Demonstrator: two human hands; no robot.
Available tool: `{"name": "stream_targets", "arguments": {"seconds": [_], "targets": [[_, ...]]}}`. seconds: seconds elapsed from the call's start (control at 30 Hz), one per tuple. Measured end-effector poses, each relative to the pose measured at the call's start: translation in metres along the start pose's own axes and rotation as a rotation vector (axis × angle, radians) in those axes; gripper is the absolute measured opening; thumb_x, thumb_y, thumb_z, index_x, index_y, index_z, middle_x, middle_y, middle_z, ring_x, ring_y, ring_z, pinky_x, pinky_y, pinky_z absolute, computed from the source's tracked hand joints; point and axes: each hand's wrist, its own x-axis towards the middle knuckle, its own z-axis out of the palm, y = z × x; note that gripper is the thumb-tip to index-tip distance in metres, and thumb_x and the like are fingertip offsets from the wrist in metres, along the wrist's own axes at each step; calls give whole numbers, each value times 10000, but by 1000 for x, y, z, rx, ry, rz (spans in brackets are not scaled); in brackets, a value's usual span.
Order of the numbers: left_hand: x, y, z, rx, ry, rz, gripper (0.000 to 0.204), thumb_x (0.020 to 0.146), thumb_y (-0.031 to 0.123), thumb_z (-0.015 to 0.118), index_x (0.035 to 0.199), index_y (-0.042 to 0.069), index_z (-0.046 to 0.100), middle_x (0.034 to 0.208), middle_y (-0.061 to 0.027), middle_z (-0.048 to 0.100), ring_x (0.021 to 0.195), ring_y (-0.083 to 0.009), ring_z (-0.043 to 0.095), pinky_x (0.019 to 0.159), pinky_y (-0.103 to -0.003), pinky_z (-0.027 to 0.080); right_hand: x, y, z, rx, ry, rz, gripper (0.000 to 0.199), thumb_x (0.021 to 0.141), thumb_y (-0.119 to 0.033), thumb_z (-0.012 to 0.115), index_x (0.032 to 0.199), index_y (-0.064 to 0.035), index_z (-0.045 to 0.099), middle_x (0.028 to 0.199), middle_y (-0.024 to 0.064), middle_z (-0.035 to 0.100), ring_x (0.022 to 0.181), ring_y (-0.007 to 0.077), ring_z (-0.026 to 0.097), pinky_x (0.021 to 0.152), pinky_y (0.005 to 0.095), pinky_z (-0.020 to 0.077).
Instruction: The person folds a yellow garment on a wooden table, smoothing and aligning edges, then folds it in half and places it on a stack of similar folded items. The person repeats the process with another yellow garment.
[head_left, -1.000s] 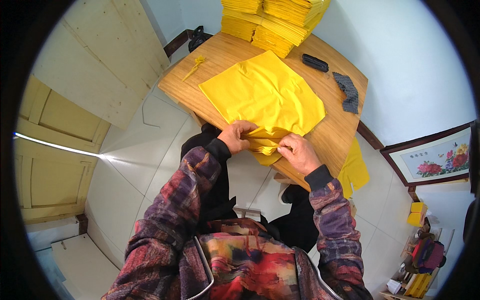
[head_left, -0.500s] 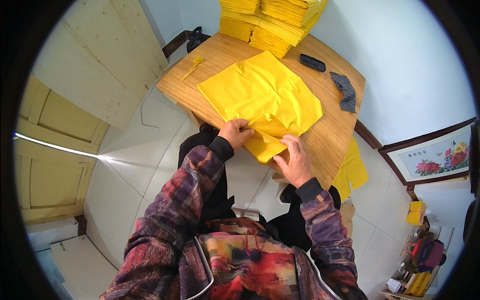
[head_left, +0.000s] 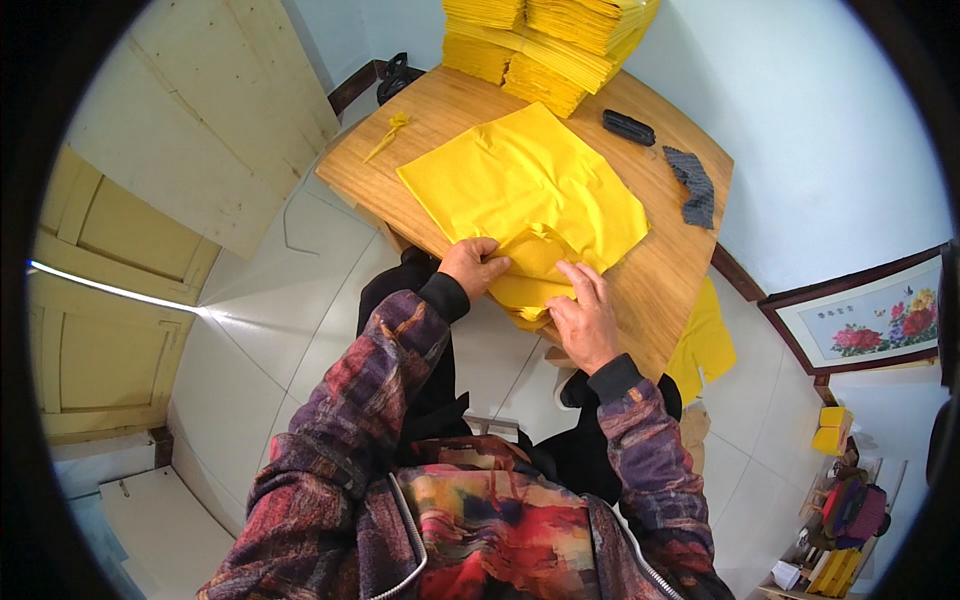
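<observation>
Here, left hand pinches near corner of yellow paper sheet, right hand lies flat-fingered, pinning fold against wooden table; yellow stacks behind.

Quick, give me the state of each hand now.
Left hand: fingers curled, pinching the folded yellow paper.
Right hand: open, fingers pressing flat on the same paper.

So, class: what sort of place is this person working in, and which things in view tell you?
Probably a home room used as a small workshop: wooden table, stacks of yellow paper, framed flower picture.
</observation>
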Motion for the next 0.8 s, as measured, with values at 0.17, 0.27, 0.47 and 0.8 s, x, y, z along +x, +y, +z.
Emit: {"name": "stream_targets", "arguments": {"seconds": [0.17,0.27,0.47,0.8], "targets": [[2,-7,2,-21,-9,22,129,895,101,664,933,-21,652,752,44,584,697,-55,512,621,-246,444,5,3,3,85,-29,76,74,773,-39,688,810,-28,625,1314,119,539,1240,361,454,1016,435,417],[0,-1,-2,-13,-42,12,160,900,134,667,945,-19,651,770,22,589,701,-57,516,618,-244,444,6,7,3,188,-48,134,94,767,-35,690,810,-26,607,1301,124,550,1233,360,463,1016,435,415],[-7,14,-25,-88,-264,178,323,783,70,646,1095,-13,631,989,-76,620,960,-174,580,848,-303,470,12,13,0,316,-82,201,118,769,-36,697,827,-21,596,1254,143,578,1195,360,487,1000,416,421],[-5,-3,-1,-44,-31,258,249,717,10,679,960,-28,635,934,-170,636,909,-319,605,808,-346,489,9,10,-1,337,-99,259,146,781,-79,701,888,-29,615,1223,130,585,1155,331,518,970,400,443]]}}
